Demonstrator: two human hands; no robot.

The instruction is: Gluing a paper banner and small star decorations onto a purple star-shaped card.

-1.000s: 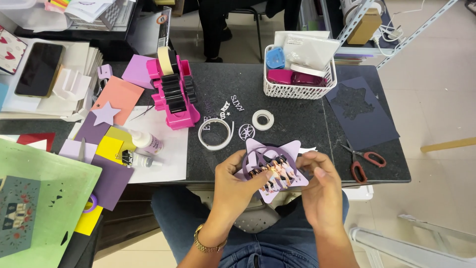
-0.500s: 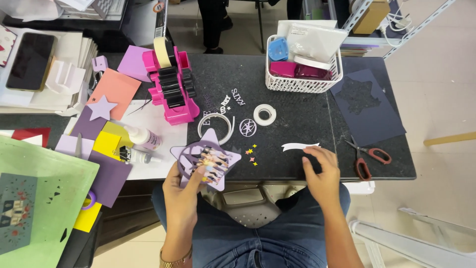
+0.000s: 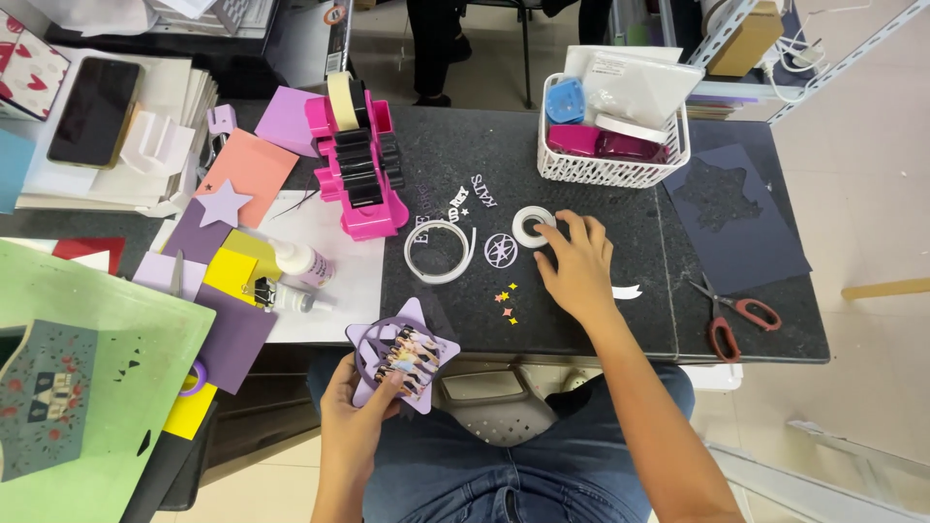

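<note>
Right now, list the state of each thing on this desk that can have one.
Left hand: holds the star card at the desk edge.
Right hand: fingertips on the tape roll, which lies flat.
Scissors: shut, lying flat.
Glue bottle: on its side, capped.
Basket: upright, filled.
Phone: screen dark.
Tape dispenser: upright, loaded with rolls.
</note>
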